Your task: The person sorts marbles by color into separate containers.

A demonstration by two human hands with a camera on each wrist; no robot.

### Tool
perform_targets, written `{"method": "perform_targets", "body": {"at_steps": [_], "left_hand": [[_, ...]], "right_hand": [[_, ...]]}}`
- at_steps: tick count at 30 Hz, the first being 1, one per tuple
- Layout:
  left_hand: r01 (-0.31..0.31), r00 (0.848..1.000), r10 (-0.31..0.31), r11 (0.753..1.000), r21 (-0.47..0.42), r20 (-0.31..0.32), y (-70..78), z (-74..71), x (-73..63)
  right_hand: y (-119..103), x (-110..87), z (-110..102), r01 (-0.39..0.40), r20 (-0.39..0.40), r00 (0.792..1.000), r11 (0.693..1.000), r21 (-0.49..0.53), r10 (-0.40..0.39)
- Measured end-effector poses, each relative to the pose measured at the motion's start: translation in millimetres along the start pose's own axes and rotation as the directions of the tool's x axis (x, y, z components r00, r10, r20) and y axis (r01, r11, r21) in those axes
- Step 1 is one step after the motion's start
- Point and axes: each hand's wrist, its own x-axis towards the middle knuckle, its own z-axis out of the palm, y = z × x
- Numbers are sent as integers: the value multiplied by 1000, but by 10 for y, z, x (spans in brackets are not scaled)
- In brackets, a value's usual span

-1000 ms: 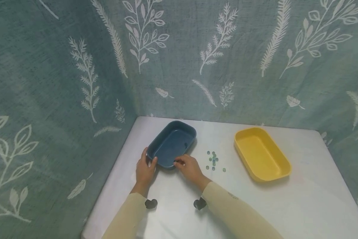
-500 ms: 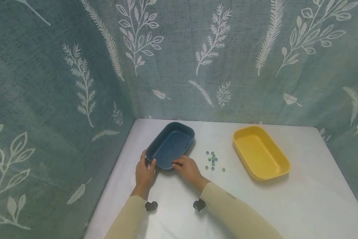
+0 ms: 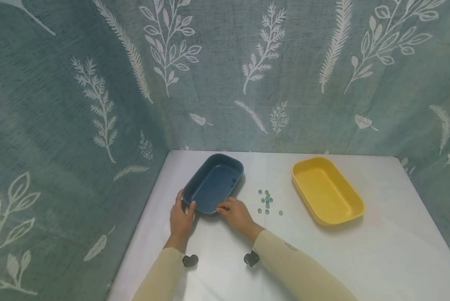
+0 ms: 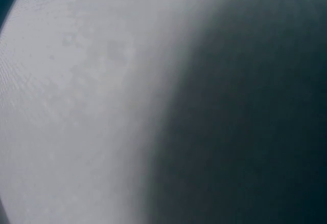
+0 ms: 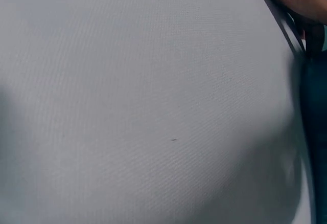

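A dark blue rectangular tray with rounded corners stands at the table's back left. My left hand grips its near left corner, thumb over the near rim and fingers along the outer side. At the near right rim my right hand has its thumb and fingertips pinched together. The small dark disc seen at those fingertips in earlier frames is now hidden by them. Inside the tray, small dark discs lie against the right wall. Neither hand's fingers show clearly in the wrist views, which mostly hold pale tabletop and dark blur.
Several small green and blue glassy discs are scattered right of my right hand. Farther right is a yellow tray, angled on the white table. A patterned green cloth hangs behind and along the left side.
The dark disc between my right fingertips has passed out of sight behind them. My right hand has shifted slightly at the rim; the left keeps its grip. The head view has drifted a little.
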Motion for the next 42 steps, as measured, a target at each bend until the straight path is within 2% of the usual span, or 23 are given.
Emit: {"method": "perform_targets", "body": {"at_steps": [5, 14, 21, 24, 30, 37, 42], "left_hand": [[13, 1000, -13, 1000, -3, 4, 12, 12, -11], [-3, 1000, 3, 1000, -4, -12, 19, 9, -15], [7, 1000, -7, 1000, 1, -9, -14, 16, -25], [1, 1000, -1, 1000, -2, -10, -18, 18, -18], [-30, 999, 30, 1000, -8, -10, 9, 19, -5], [-21, 1000, 21, 1000, -6, -5, 22, 9, -12], [-13, 1000, 13, 1000, -8, 0, 6, 3, -14]], "right_hand": [[32, -16, -19, 23, 5, 1000, 1000, -1, -23], [38, -68, -87, 67, 28, 997, 998, -8, -66], [212, -120, -208, 85, -47, 995, 996, -31, -87], [334, -145, -300, 53, -75, 996, 997, -52, -57], [569, -201, -579, -84, -112, 991, 993, -83, 74], [835, -290, -875, -94, -138, 988, 986, -135, 75], [911, -330, -1001, -173, -114, 982, 964, -200, 153]]}}
